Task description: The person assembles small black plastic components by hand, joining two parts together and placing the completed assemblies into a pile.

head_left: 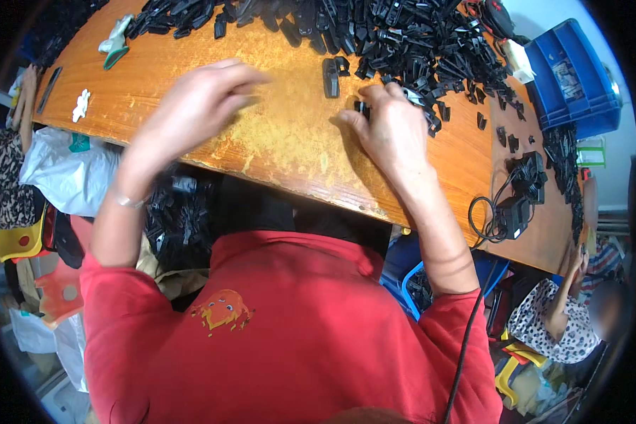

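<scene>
Red shirt point(297, 339) comes first, close up, with an orange cartoon face point(222, 309) on its front; far off to the left, a person in a dark patterned top point(7, 177) has bare arms by the table edge, and a yellow seat point(18, 242) is below; a white plastic bag point(71, 169) bulges just below the table point(283, 152); up on the wood are a thin dark strip point(49, 90), a small white thing point(81, 105) and a pale thing with a green rim point(116, 42).

Next is the left hand point(205, 95), with a bracelet point(128, 202) on its wrist; it is over the bare wood and blurry, its thumb and fingers a bit apart, and I see nothing in it; in the middle a black clip-like piece point(331, 78) lies alone, just off the big pile of black parts point(403, 42) at the far side.

The right hand point(396, 120) is low at the near edge of that pile, fingers bent and thumb out; a small dark bit point(362, 108) shows between thumb and fingers, but I can't tell if it is pinched; past it are black power bricks point(512, 218) with wires, a blue bin point(572, 78), and a person in a spotted top point(555, 321).
</scene>
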The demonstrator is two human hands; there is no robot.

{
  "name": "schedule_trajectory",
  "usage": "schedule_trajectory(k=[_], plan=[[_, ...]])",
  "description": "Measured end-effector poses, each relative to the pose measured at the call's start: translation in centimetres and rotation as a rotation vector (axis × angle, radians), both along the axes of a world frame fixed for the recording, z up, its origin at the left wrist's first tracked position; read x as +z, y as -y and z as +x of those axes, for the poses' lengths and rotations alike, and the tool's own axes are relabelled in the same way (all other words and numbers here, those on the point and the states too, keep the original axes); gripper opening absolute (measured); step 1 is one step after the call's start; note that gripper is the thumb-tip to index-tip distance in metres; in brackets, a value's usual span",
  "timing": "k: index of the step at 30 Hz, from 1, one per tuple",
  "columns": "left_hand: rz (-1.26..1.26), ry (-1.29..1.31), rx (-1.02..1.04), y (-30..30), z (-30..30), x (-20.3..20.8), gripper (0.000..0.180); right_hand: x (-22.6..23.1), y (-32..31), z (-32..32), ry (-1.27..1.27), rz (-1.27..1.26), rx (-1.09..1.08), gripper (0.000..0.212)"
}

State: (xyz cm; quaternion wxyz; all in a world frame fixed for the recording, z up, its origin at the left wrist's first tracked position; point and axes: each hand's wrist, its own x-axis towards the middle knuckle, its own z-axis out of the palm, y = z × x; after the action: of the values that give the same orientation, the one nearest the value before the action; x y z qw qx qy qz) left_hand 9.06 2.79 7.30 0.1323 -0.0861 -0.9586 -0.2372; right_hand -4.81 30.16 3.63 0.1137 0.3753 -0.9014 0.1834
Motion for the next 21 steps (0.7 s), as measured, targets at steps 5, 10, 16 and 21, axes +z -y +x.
schedule_trajectory(k=[5, 10, 16, 21], plan=[[-0.033, -0.137, 0.011, -5.7, -8.3, -4.1, 0.034, -1.1, -0.6, -0.3, 0.018, -0.035, 0.144, 0.016], [-0.088, -0.161, 0.011, -6.0, -8.6, -5.6, 0.024, -0.2, -2.5, 0.3, 0.158, -0.1, 0.254, 0.016], [0.053, -0.103, -0.035, -4.5, -5.1, -5.6, 0.024, 0.7, -3.4, -0.8, 0.25, 0.028, 0.263, 0.012], [0.061, -0.171, 0.0, -2.6, -3.9, -6.5, 0.023, 1.0, -1.2, -0.6, 0.194, -0.06, 0.331, 0.012]])
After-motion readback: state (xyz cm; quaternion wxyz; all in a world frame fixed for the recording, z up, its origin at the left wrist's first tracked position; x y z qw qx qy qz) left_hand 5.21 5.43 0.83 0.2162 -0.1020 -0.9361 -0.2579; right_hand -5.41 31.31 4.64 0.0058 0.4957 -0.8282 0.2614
